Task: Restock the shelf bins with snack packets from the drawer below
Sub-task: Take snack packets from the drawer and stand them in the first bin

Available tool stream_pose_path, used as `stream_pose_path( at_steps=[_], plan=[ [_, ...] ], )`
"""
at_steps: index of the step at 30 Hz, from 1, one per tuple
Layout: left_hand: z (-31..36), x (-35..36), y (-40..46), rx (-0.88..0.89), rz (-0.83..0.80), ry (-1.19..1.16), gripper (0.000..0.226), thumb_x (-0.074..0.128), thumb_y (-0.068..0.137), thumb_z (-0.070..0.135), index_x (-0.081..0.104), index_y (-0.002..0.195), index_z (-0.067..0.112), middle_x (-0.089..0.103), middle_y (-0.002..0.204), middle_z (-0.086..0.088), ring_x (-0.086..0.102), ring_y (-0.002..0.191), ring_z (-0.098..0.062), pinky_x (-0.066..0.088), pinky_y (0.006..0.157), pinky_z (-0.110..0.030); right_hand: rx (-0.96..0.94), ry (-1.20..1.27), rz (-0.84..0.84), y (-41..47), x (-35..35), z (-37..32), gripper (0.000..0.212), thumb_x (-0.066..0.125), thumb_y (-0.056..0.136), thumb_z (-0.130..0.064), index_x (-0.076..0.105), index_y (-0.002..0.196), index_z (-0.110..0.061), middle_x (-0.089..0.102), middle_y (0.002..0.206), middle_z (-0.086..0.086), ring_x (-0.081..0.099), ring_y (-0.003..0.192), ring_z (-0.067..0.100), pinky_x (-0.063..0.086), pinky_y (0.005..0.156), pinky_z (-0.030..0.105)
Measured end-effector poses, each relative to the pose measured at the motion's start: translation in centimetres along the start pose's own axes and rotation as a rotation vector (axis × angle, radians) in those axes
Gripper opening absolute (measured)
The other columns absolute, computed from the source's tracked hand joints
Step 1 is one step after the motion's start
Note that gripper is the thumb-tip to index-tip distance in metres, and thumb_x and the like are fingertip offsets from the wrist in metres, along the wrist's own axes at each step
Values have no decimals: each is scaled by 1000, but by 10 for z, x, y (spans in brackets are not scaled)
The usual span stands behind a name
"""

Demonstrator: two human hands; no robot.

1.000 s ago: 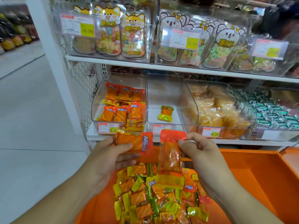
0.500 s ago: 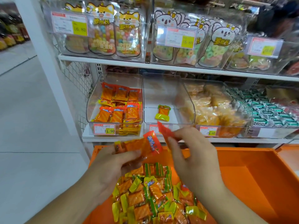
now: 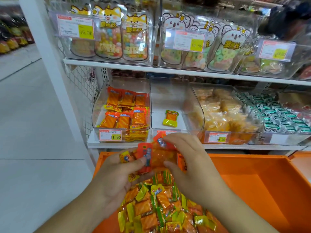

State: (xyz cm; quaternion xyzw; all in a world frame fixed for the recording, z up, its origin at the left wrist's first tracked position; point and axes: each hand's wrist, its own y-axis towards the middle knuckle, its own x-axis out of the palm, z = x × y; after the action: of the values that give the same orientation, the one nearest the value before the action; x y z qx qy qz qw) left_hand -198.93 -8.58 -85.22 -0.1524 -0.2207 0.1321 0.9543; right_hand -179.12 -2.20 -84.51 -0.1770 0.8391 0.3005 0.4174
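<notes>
Head view: both hands, left [image 3: 116,175] and right [image 3: 190,163], have come together, jointly gripping the orange packets [image 3: 159,156].

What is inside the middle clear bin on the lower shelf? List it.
The middle clear bin holds one yellow-and-orange packet on its floor. The price label and raised hands cover its front lip.
</notes>
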Motion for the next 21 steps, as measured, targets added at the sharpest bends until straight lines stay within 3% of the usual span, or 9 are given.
stream_pose_path(
  at_steps=[3,7,11,14,18,21],
  plan=[
    [0,2,-1,-2,-7,-23,30,71,89,1,75,117,11,77,113,-15,75,105,-32,63,84,-50,175,-26,-45,5,-4,3,48,81,86,-37,62,130,-35,54,116,-20,52,110,1,43,94,16],
    [-3,3,0,2,-3,-89,26,67,94,6,75,118,12,77,114,-14,75,106,-31,64,81,-50,368,113,27,6,-3,2,28,88,80,-29,64,94,-34,56,81,-9,54,76,7,42,65,17],
    [-4,4,2,-5,8,-152,21,62,99,18,80,109,23,77,116,-10,74,109,-29,60,88,-54,539,337,50,9,1,9,21,88,81,-21,71,86,-32,59,74,-10,56,67,5,47,61,20],
    [-7,5,4,-15,20,-184,25,61,100,28,73,122,26,75,122,-8,71,115,-26,58,91,-51,612,408,157,10,3,15,15,86,83,-18,80,79,-31,68,71,-15,64,70,6,49,64,24],
    [-10,9,3,-20,35,-222,28,56,103,27,83,96,34,77,116,-8,73,111,-27,56,91,-49,726,646,252,11,4,18,16,79,89,-11,84,77,-19,78,75,1,67,66,13,48,62,28],
    [-10,6,9,-23,70,-251,28,51,107,22,77,115,27,76,121,-10,72,115,-30,55,87,-47,844,1007,298,12,6,15,21,71,93,-2,80,75,-6,74,72,15,67,62,22,54,61,32]
  ],
)
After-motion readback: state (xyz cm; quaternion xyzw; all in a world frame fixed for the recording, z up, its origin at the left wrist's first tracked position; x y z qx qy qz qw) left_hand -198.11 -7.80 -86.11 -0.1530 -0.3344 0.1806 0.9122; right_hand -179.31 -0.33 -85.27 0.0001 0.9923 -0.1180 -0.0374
